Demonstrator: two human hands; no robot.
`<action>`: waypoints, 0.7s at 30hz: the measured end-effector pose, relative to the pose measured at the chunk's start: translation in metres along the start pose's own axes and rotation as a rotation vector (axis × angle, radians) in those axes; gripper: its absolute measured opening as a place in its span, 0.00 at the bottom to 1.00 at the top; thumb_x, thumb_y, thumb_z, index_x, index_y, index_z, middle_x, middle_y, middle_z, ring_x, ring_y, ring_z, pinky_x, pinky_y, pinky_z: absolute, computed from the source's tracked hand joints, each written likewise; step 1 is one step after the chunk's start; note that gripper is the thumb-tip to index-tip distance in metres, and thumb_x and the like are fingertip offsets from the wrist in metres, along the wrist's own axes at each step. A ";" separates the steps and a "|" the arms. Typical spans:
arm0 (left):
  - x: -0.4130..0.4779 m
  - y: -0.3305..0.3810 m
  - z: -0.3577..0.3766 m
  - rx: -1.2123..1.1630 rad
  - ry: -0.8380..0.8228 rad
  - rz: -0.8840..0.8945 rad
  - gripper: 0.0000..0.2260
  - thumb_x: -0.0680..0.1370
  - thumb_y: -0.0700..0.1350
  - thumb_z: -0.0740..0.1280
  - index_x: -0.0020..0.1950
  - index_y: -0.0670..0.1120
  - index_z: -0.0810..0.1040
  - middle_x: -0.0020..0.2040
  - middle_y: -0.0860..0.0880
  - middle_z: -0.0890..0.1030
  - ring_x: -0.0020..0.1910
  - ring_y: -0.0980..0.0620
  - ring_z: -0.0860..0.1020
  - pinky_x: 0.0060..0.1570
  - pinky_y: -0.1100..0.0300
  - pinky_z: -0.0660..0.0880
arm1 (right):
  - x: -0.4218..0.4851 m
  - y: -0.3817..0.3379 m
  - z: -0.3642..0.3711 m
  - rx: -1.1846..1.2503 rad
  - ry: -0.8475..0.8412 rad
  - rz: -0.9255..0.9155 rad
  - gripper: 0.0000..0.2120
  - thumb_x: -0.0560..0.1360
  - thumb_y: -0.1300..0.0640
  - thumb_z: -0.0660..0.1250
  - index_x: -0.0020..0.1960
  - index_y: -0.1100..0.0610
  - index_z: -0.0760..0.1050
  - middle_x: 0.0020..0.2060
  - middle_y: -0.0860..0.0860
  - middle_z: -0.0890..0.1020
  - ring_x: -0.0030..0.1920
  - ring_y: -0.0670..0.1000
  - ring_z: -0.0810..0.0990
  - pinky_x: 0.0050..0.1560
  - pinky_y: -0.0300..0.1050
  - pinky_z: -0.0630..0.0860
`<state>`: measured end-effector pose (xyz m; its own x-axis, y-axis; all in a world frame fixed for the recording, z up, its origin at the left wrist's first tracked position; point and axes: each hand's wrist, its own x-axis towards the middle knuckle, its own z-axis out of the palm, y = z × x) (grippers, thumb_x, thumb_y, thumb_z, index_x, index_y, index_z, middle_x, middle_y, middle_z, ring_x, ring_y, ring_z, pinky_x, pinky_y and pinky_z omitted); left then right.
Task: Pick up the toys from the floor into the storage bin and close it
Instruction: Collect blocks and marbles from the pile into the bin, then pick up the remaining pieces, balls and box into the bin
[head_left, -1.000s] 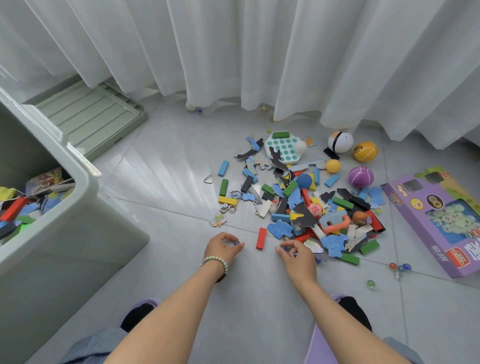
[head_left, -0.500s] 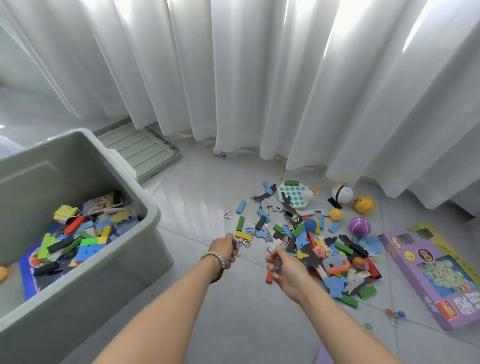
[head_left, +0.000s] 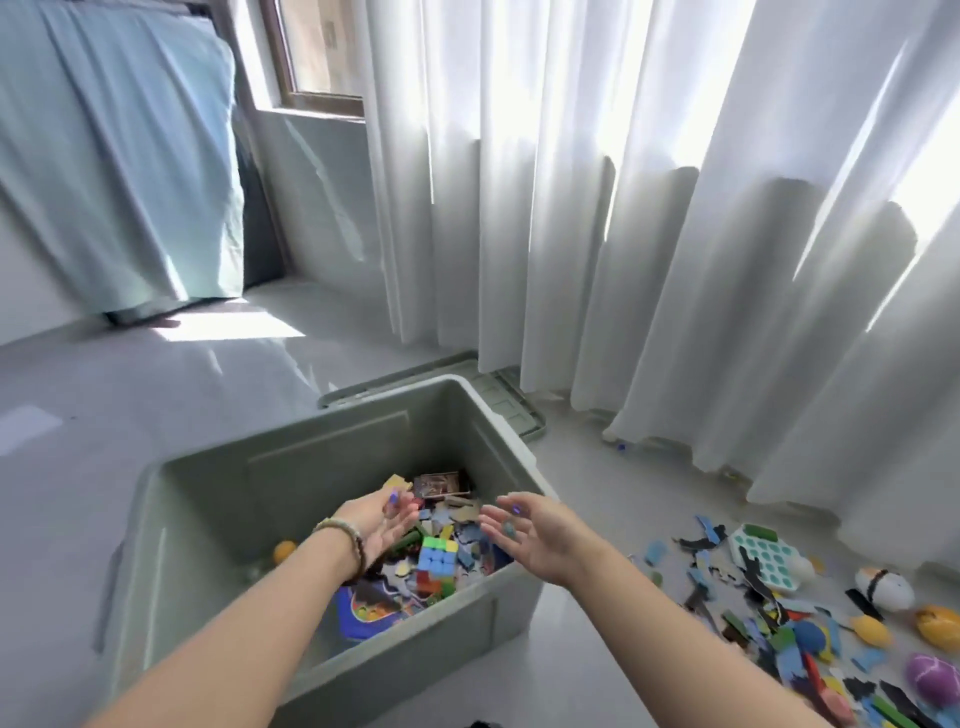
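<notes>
My left hand and right hand had moved from the pile to above the bin, fingers released: handful likely dropped, pile remaining.

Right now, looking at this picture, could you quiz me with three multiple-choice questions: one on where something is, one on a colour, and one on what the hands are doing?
1. Where is the lid of the storage bin?
A. On the bin
B. On the floor behind the bin, by the curtain
C. In one hand

2. What colour is the storage bin?
A. Red
B. Grey-green
C. Black

3. How are the left hand and the right hand?
A. Both open above the bin
B. Both gripping a ball
C. Both flat on the floor

Answers:
1 B: the lid lies flat between bin and curtain.
2 B: its walls are pale grey-green.
3 A: both hands have their fingers spread above the open bin.
</notes>
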<state>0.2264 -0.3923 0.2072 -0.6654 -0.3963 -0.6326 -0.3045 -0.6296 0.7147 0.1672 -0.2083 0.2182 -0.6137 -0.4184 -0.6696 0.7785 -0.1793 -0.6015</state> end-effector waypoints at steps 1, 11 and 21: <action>0.003 -0.001 -0.016 -0.037 0.009 -0.012 0.09 0.81 0.37 0.56 0.53 0.35 0.74 0.34 0.44 0.79 0.36 0.49 0.80 0.38 0.65 0.80 | 0.010 0.006 0.011 0.019 0.009 0.010 0.10 0.81 0.61 0.56 0.59 0.65 0.69 0.47 0.61 0.76 0.46 0.56 0.79 0.33 0.42 0.80; 0.050 -0.006 -0.043 0.048 0.074 -0.021 0.12 0.82 0.37 0.55 0.62 0.34 0.71 0.62 0.40 0.74 0.59 0.46 0.73 0.65 0.56 0.66 | 0.071 0.032 0.030 -0.038 0.065 -0.073 0.22 0.81 0.58 0.56 0.73 0.63 0.61 0.72 0.58 0.66 0.71 0.57 0.66 0.71 0.51 0.64; -0.004 -0.001 0.023 0.567 -0.074 0.155 0.15 0.80 0.39 0.59 0.66 0.42 0.71 0.49 0.47 0.74 0.48 0.51 0.73 0.48 0.57 0.71 | 0.001 -0.024 -0.035 -0.262 0.108 -0.192 0.20 0.79 0.55 0.60 0.70 0.60 0.67 0.69 0.55 0.69 0.62 0.55 0.72 0.58 0.49 0.72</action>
<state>0.2135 -0.3743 0.2159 -0.7709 -0.3941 -0.5004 -0.5031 -0.1050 0.8578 0.1432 -0.1733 0.2173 -0.7671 -0.3003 -0.5670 0.5957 -0.0052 -0.8032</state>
